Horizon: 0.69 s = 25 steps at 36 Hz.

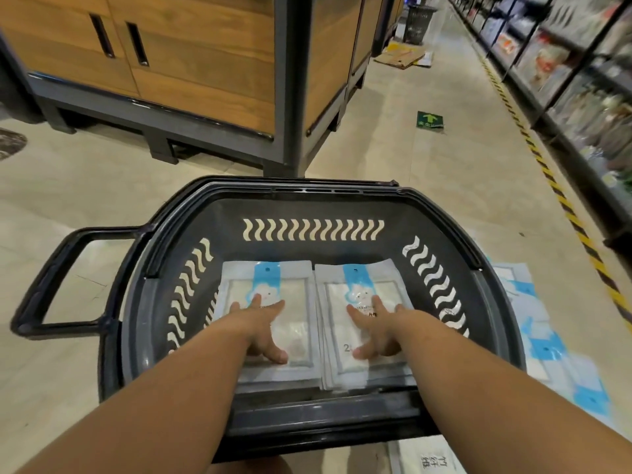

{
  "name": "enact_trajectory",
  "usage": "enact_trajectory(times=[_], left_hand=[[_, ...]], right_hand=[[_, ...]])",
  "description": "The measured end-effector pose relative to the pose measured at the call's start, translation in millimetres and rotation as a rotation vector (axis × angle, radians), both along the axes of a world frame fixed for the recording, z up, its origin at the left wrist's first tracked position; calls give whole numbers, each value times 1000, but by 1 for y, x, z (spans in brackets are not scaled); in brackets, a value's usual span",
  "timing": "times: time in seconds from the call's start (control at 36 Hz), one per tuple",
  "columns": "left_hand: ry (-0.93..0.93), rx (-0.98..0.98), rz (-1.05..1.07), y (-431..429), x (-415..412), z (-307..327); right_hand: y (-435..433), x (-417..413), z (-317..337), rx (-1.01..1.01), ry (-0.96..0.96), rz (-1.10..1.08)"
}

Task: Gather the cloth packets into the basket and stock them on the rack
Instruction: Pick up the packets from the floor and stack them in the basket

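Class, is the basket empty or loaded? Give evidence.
Loaded: in the basket, left hand lies flat on the left packet stack, right hand on the right packet stack.

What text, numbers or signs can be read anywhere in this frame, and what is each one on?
"2": on the right packet stack in the basket.
"竹纤维": on the white packet at the bottom edge, outside the basket.
Green floor sign: an up arrow; its characters are too blurred to read.
Small print on the right packet stack: too small to read.
Shelf goods: labels blurred.
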<state>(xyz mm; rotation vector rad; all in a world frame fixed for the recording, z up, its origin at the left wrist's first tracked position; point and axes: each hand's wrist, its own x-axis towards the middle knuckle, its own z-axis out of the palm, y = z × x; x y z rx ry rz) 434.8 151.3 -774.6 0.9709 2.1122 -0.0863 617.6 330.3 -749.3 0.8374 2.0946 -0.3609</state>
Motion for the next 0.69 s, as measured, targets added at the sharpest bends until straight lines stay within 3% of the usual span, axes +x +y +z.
enact_trajectory(times=[0.22, 0.36, 0.44, 0.56, 0.69], left_hand=[[32, 25, -31, 8, -16, 8], [166, 82, -12, 15, -18, 13], [298, 161, 25, 17, -19, 21], [440, 306, 46, 19, -13, 40], [595, 420, -23, 38, 7, 71]], right_hand=[[1, -12, 14, -36, 54, -34], [9, -18, 26, 345, 388, -144], [11, -14, 50, 496, 573, -85], [18, 3, 75, 581, 584, 35], [35, 44, 111, 582, 628, -22]])
